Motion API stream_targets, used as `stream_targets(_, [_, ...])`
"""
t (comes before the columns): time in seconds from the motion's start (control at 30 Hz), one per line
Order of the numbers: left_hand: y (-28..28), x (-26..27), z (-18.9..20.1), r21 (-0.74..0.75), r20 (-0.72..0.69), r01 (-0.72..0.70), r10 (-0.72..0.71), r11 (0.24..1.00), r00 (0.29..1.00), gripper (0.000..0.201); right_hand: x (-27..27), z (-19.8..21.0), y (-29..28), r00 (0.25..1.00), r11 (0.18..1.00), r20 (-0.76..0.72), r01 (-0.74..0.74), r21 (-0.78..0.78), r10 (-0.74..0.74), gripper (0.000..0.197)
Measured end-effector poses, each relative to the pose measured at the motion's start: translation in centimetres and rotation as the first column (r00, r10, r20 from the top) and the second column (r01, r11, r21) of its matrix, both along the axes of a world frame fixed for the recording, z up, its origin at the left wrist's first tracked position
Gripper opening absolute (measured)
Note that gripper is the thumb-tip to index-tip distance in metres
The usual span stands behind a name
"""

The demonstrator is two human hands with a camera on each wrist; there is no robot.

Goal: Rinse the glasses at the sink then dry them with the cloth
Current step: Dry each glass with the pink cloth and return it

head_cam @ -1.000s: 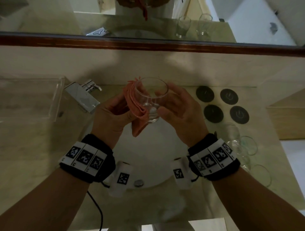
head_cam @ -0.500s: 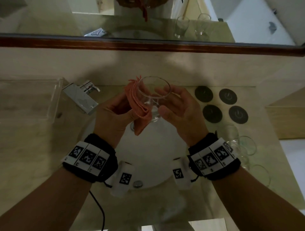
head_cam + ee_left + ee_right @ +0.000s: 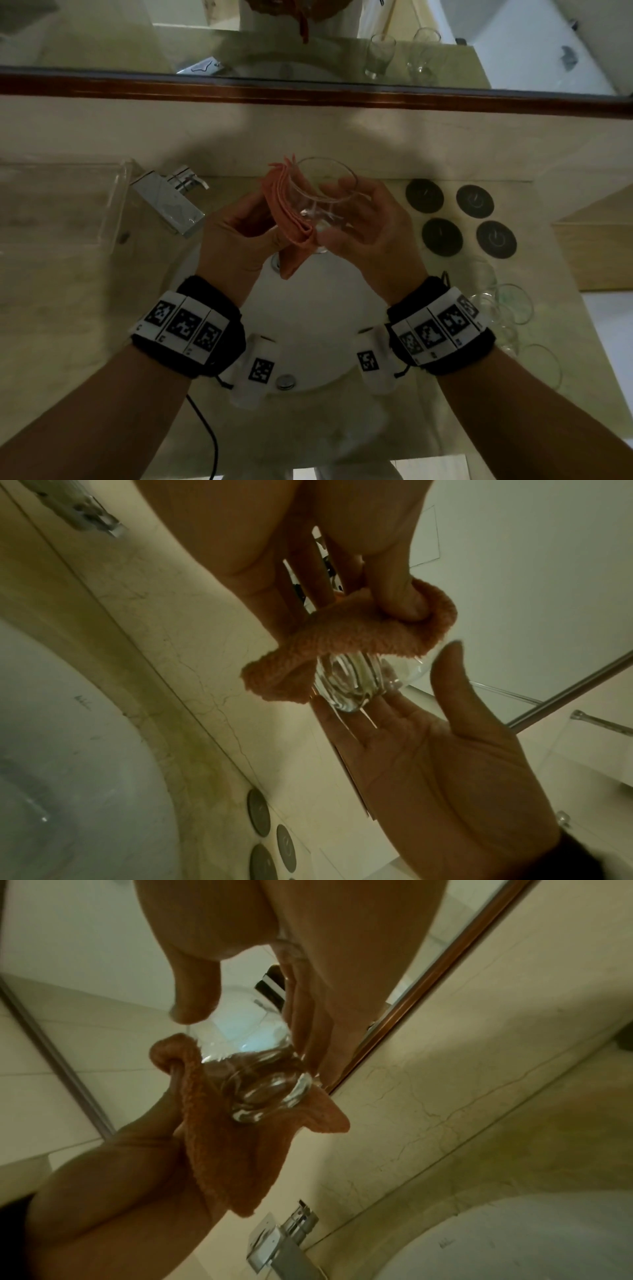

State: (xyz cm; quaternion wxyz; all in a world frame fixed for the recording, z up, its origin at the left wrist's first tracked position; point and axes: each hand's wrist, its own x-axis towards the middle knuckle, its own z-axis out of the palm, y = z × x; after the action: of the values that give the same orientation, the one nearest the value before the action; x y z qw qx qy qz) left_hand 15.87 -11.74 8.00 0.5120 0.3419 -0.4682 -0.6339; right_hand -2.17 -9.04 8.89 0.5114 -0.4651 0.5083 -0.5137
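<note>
A clear glass tumbler (image 3: 323, 202) is held tilted above the white sink basin (image 3: 308, 325). My right hand (image 3: 363, 222) grips it from the right, thumb under the base and fingers at the rim. My left hand (image 3: 239, 236) pinches a folded orange cloth (image 3: 291, 219) and presses it against the glass's left wall. In the left wrist view the cloth (image 3: 349, 642) wraps the glass (image 3: 349, 688) with the thumb dug into a fold. The right wrist view has the glass base (image 3: 263, 1088) lying on the cloth (image 3: 240, 1156).
A chrome faucet (image 3: 171, 202) stands at the basin's back left, beside a clear tray (image 3: 68, 202). Several dark coasters (image 3: 462, 219) lie at the right, with more glasses (image 3: 507, 305) in front of them. A mirror (image 3: 308, 41) runs along the back.
The glass has turned and tilted a little in my hands, its mouth now lying more to the right. Both hands stay in place above the basin.
</note>
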Motion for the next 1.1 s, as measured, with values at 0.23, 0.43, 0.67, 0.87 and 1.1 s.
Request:
stream_targets(0.23, [0.1, 0.4, -0.2, 0.02, -0.004, 0.011, -0.011, 1.0, 1.0, 0.052, -0.1, 0.0, -0.2, 0.998, 0.999, -0.05, -0.041, 0.001, 0.041, 0.053])
stream_targets(0.43, [0.0, 0.4, -0.1, 0.002, -0.013, -0.007, 0.007, 1.0, 1.0, 0.053, -0.1, -0.3, 0.1, 0.999, 1.0, 0.032, -0.019, -0.012, 0.02, 0.052])
stream_targets(0.67, [0.3, 0.0, -0.1, 0.101, -0.007, 0.012, -0.011, 0.995, 1.0, 0.057, 0.7, -0.4, 0.2, 0.996, 1.0, -0.091, 0.022, -0.02, -0.024, 0.074])
stream_targets(0.87, [0.1, 0.4, -0.1, 0.156, 0.047, -0.108, 0.102, 0.982, 0.994, 0.031, -0.6, -0.7, 0.0, 0.868, 0.982, -0.477, 0.057, -0.182, -0.139, 0.078])
stream_targets(1.1, [0.4, 0.2, -0.1, 0.089, 0.22, 0.021, -0.041, 0.996, 0.975, 0.04, -0.5, -1.5, -0.2, 0.634, 0.895, -0.732, -0.137, -0.424, -0.25, 0.056])
